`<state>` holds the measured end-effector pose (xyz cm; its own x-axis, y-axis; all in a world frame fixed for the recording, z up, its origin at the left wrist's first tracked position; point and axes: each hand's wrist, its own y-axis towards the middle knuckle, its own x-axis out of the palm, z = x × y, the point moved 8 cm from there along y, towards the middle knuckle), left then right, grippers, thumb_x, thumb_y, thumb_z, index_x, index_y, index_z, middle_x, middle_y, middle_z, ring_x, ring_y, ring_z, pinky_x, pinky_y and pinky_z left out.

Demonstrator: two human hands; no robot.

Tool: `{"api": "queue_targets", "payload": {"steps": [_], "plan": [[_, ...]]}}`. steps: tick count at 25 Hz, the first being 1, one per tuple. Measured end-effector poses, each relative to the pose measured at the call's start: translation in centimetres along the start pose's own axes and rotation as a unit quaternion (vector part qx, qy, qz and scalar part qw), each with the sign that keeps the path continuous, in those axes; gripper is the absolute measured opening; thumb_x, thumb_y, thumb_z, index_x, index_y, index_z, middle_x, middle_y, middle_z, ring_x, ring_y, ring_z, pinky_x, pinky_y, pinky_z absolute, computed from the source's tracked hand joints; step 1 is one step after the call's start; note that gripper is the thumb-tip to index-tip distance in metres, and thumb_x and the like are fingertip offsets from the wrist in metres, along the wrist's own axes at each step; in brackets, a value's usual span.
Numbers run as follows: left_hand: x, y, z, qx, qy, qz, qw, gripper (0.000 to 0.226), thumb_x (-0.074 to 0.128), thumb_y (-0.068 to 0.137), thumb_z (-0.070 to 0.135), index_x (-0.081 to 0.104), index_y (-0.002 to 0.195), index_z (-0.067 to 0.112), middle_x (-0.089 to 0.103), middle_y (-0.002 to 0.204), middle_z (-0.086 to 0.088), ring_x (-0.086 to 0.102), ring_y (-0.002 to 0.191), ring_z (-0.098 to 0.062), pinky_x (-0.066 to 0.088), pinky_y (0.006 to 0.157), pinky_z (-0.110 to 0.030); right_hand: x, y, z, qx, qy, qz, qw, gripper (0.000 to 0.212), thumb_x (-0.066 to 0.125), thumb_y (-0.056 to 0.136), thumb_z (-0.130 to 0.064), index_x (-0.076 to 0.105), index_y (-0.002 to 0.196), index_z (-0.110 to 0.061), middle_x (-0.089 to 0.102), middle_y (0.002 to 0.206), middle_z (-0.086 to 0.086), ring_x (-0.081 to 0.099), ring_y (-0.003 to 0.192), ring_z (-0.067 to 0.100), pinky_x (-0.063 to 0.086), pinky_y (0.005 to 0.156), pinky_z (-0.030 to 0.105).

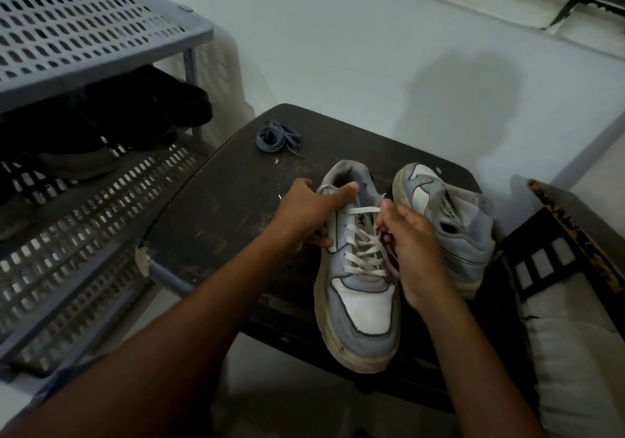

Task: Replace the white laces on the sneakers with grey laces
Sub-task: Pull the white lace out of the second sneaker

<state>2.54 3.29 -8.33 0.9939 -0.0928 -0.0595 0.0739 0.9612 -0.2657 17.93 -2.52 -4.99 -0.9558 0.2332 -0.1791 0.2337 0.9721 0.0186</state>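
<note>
Bare worktop (216, 207) lies open left of the near sneaker (358, 288), up to the grey laces (279, 138) (bunched far back). The second sneaker (449, 221) crowds the right; a shoe rack (84, 41) walls the left.

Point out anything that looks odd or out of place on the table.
The second sneaker lies tipped on its side with no lace, its toe pointing away, opposite to the upright laced sneaker. Small white scraps dot the table.

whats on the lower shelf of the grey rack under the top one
On the rack's lower shelf lies dark footwear, black and bunched in shadow. How many shoes there are cannot be told, since the top shelf covers the back part and the light is dim.
</note>
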Motion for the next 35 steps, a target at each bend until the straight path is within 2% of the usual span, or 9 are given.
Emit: {"api": "queue_targets", "payload": {"steps": [3,6,10,13,16,21,26,30,35], "plan": [[0.0,-0.1,-0.1,0.001,-0.002,-0.002,1.0,0.083,0.074,0.078,0.055,0.037,0.138,0.01,0.06,0.108,-0.013,0.06,0.068,-0.016,0.049,0.044,-0.022,1.7,-0.9,-1.9,-0.153,-0.314,0.04,0.936,0.033,0.054,0.089,-0.045,0.05,0.066,-0.022,0.047,0.087,0.0,0.053,0.08,0.019,0.042,0.072,0.032],[-0.3,-0.2,-0.1,0.006,-0.007,0.001,1.0,0.054,0.074,0.079,0.051,0.052,0.108,0.011,0.064,0.096,-0.012,0.059,0.062,-0.014,0.047,0.041,-0.021,2.9,-3.0,-4.6,-0.283,-0.189,0.028,0.94,0.015,0.052,0.088,-0.033,0.056,0.077,-0.024,0.053,0.094,-0.005,0.057,0.093,0.017,0.047,0.081,0.029],[0.0,-0.3,0.1,0.014,-0.023,-0.01,1.0,0.045,0.075,0.079,0.049,0.054,0.099,0.015,0.065,0.088,-0.012,0.059,0.062,-0.014,0.048,0.041,-0.022,2.6,-2.6,-3.5,-0.136,-0.135,-0.042,0.981,0.023,0.054,0.095,-0.033,0.057,0.074,-0.023,0.054,0.055,-0.009,0.051,0.051,0.002,0.045,0.054,0.022],[0.0,0.0,-0.1,0.008,-0.015,0.001,1.0,0.049,0.076,0.076,0.053,0.051,0.098,0.017,0.067,0.092,-0.007,0.063,0.069,-0.013,0.051,0.045,-0.024,3.8,-3.0,-3.3,-0.093,-0.35,-0.048,0.931,0.014,0.059,0.091,-0.038,0.059,0.079,-0.03,0.059,0.064,-0.013,0.058,0.064,0.001,0.044,0.059,0.023],[-0.1,0.4,-0.2,0.011,0.039,-0.014,0.999,0.082,0.074,0.06,0.072,0.056,0.106,0.007,0.069,0.097,-0.008,0.065,0.077,-0.012,0.051,0.058,-0.024,6.3,-5.2,-4.0,-0.079,-0.255,-0.18,0.947,0.019,0.056,0.094,-0.034,0.062,0.076,-0.03,0.058,0.054,-0.015,0.056,0.054,-0.002,0.038,0.056,0.015],[0.5,0.5,-0.5,-0.006,-0.025,-0.04,0.999,0.061,0.076,0.076,0.054,0.063,0.103,0.001,0.065,0.082,-0.011,0.063,0.06,-0.013,0.051,0.048,-0.024,3.3,-4.0,-2.6,-0.063,-0.271,-0.013,0.96,0.008,0.054,0.093,-0.038,0.054,0.097,-0.031,0.066,0.083,-0.006,0.065,0.071,0.01,0.055,0.067,0.036],[0.1,1.1,-1.1,-0.026,0.009,-0.038,0.999,0.065,0.076,0.07,0.061,0.064,0.106,0.008,0.073,0.094,-0.008,0.07,0.076,-0.018,0.054,0.063,-0.03,9.3,-8.4,-3.1,-0.087,-0.242,-0.393,0.883,0.018,0.05,0.098,-0.027,0.063,0.085,-0.025,0.064,0.066,-0.009,0.061,0.062,0.002,0.051,0.069,0.026],[0.8,1.0,-1.1,-0.033,-0.021,-0.067,0.997,0.068,0.079,0.068,0.059,0.068,0.103,0.001,0.073,0.09,-0.011,0.07,0.074,-0.019,0.059,0.07,-0.033,5.4,-4.7,-1.8,0.042,-0.157,-0.135,0.977,0.024,0.054,0.093,-0.045,0.059,0.098,-0.022,0.07,0.073,0.004,0.068,0.056,0.014,0.057,0.055,0.03],[1.0,0.2,-1.1,-0.082,-0.045,-0.111,0.989,0.058,0.078,0.075,0.049,0.065,0.113,0.006,0.071,0.105,-0.017,0.07,0.085,-0.024,0.059,0.063,-0.032,4.8,-3.1,-1.5,0.062,-0.22,-0.015,0.973,0.043,0.052,0.096,-0.043,0.06,0.069,-0.011,0.066,0.053,0.008,0.06,0.037,0.019,0.05,0.039,0.027]]}}
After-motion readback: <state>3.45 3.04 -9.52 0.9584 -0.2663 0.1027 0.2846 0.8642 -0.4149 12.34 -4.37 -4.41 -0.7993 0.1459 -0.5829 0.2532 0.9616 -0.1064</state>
